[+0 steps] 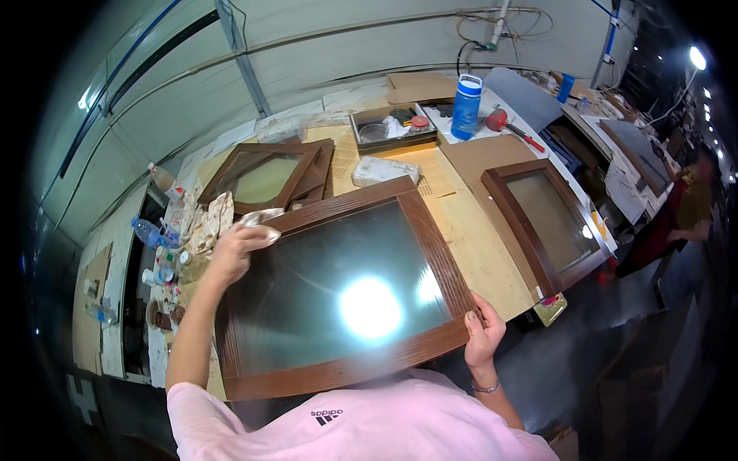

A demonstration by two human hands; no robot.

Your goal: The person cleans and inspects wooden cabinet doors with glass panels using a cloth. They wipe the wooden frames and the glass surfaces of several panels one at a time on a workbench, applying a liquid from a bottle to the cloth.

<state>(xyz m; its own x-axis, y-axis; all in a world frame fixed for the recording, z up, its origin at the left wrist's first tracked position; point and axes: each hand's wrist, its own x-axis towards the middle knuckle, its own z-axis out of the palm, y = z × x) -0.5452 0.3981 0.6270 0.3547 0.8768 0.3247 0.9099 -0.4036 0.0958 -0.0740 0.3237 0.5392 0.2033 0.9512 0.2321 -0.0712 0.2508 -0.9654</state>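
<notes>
A brown wooden framed glass panel [323,269] lies tilted in front of me, a bright lamp reflecting in its glass. My left hand [237,250] is closed on a pale cloth [263,223] at the frame's upper left corner. On the right, my right hand [484,332] grips the frame's lower right corner, its thumb on the front face. Just beyond the frame's far edge sits a whitish wrapped block [386,171].
Smaller framed panels [261,175] are stacked at the far left; another framed panel [544,219] lies at the right. Bottles [154,232] and crumpled rags [213,223] crowd the left. Farther back are an open box [393,129], a blue bottle [467,107] and a red-handled tool [513,129]. Another person [684,207] stands far right.
</notes>
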